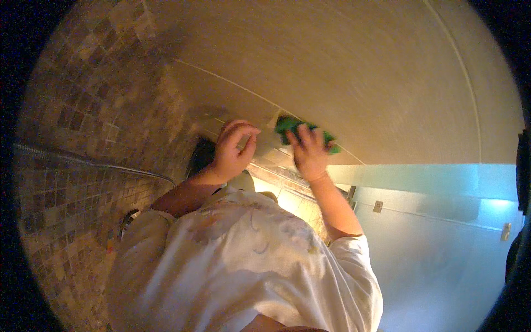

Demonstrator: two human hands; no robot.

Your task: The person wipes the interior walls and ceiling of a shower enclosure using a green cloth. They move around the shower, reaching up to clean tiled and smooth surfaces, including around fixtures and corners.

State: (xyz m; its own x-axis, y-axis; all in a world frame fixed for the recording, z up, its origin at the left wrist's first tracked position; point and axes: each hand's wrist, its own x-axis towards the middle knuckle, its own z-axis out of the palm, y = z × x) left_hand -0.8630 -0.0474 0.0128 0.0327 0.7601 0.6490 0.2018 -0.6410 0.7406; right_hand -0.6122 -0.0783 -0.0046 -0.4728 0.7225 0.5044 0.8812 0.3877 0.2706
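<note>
My right hand [309, 154] is pressed over a green cloth or scrubbing pad [286, 126] against a large beige tiled wall [352, 83]. Its fingers are spread on the green piece and look slightly blurred. My left hand [235, 145] hangs in front of my body, a little to the left of the green piece. Its fingers curl loosely towards the thumb, with nothing visible between them. A pale grout line [232, 82] runs across the wall tiles just above both hands.
A wall of small brown mosaic tiles [83, 103] stands at my left, crossed by a metal shower hose [95, 161]. A dark object [202, 155] sits low behind my left hand. At the right, a pale blue wall [435, 249] carries an outlet plate [378, 206] and a switch plate [505, 231].
</note>
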